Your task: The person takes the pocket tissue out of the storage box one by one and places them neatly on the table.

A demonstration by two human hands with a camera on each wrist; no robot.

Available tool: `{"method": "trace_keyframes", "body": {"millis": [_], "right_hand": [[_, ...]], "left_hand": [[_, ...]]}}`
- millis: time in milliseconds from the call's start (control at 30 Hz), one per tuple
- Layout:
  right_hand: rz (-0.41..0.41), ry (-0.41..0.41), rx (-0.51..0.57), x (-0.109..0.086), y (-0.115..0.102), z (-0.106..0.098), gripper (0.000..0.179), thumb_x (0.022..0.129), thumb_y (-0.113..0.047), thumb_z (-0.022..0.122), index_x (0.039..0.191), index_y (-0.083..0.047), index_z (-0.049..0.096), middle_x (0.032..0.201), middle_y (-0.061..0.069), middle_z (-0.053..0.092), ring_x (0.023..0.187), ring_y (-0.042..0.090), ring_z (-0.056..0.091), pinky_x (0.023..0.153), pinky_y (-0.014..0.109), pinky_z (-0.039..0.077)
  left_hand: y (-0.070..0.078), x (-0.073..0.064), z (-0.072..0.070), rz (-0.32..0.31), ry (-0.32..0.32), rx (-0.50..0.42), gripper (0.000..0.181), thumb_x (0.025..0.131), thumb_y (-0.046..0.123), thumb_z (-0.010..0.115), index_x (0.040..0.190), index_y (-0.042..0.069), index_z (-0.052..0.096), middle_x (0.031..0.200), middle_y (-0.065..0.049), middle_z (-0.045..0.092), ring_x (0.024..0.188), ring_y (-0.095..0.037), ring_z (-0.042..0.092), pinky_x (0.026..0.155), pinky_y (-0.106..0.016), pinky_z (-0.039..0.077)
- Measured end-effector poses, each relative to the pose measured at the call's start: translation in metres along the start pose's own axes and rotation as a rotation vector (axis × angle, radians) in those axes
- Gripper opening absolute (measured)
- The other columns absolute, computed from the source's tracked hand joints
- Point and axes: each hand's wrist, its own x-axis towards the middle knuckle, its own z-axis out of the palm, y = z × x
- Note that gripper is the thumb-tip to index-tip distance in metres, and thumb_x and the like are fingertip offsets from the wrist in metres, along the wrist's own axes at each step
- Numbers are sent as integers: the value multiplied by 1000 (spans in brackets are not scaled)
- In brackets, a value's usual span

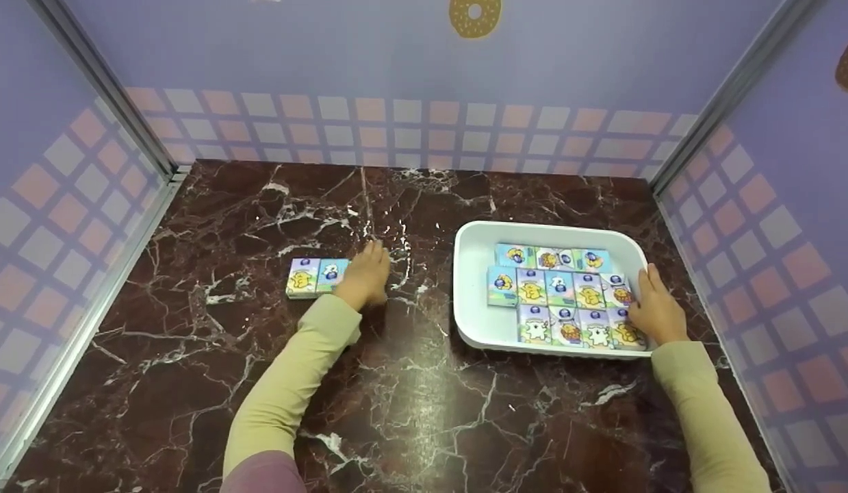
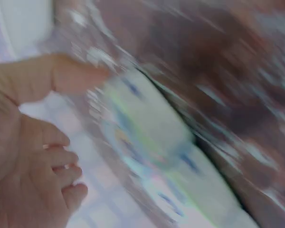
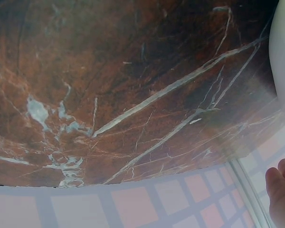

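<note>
In the head view, two small cartoon-printed tissue packs [image 1: 303, 279] lie side by side on the left of the dark marble table. My left hand [image 1: 366, 275] is at their right end and covers part of it, fingers stretched toward the back. The left wrist view is blurred; there the thumb [image 2: 78, 73] reaches the end of the row of packs [image 2: 152, 123] and the other fingers are off them. To the right, my right hand [image 1: 658, 309] holds the right rim of a white tray [image 1: 480, 322], thumb on the inner side. Printed packs [image 1: 560, 290] lie inside in three rows.
Purple panels with a pink and white check [image 1: 410, 123] enclose the back and both sides of the marble table [image 1: 424, 411]. The right panel stands close beside my right hand. Bare tray floor shows left of the packs.
</note>
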Motion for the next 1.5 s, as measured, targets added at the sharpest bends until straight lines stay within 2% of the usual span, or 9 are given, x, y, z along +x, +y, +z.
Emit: {"method": "trace_keyframes", "body": {"millis": [200, 367, 667, 900, 1200, 1500], "right_hand": [[-2, 3, 11, -1, 2, 3, 67, 77, -10, 47, 136, 8, 21, 144, 26, 13, 117, 52, 30, 87, 62, 33], [2, 3, 16, -3, 3, 3, 67, 77, -9, 47, 136, 8, 20, 144, 26, 13, 117, 52, 30, 88, 62, 31], [-4, 2, 17, -2, 2, 3, 67, 77, -9, 46, 136, 8, 21, 144, 26, 13, 117, 52, 30, 88, 63, 31], [5, -5, 29, -1, -1, 0, 67, 77, -8, 47, 136, 8, 20, 144, 26, 11, 119, 52, 27, 92, 62, 28], [-12, 26, 20, -1, -1, 1, 66, 77, -8, 48, 135, 9, 22, 143, 27, 15, 119, 51, 29, 91, 62, 30], [-7, 13, 16, 0, 0, 1, 67, 76, -9, 48, 135, 9, 22, 143, 26, 13, 121, 50, 27, 93, 61, 28]], "left_hand": [[45, 6, -12, 102, 138, 24, 82, 72, 20, 63, 138, -5, 20, 146, -20, 14, 135, -33, 13, 111, -41, 15], [78, 13, -11, 180, 182, 17, 75, 76, 23, 58, 138, -2, 23, 146, -18, 18, 135, -31, 17, 110, -40, 18], [127, 21, -4, 239, 93, -86, 74, 80, 27, 56, 140, 2, 20, 147, -14, 15, 135, -28, 17, 111, -37, 16], [159, 32, -2, 298, 54, -108, 76, 79, 32, 59, 139, 2, 23, 144, -12, 27, 132, -25, 27, 109, -33, 23], [185, 40, 6, 305, -77, -135, 80, 73, 40, 67, 138, 12, 29, 140, -4, 35, 127, -19, 36, 105, -32, 32], [202, 44, 12, 313, -123, -111, 68, 75, 38, 67, 133, 16, 39, 131, -2, 44, 116, -20, 46, 93, -32, 44]]}}
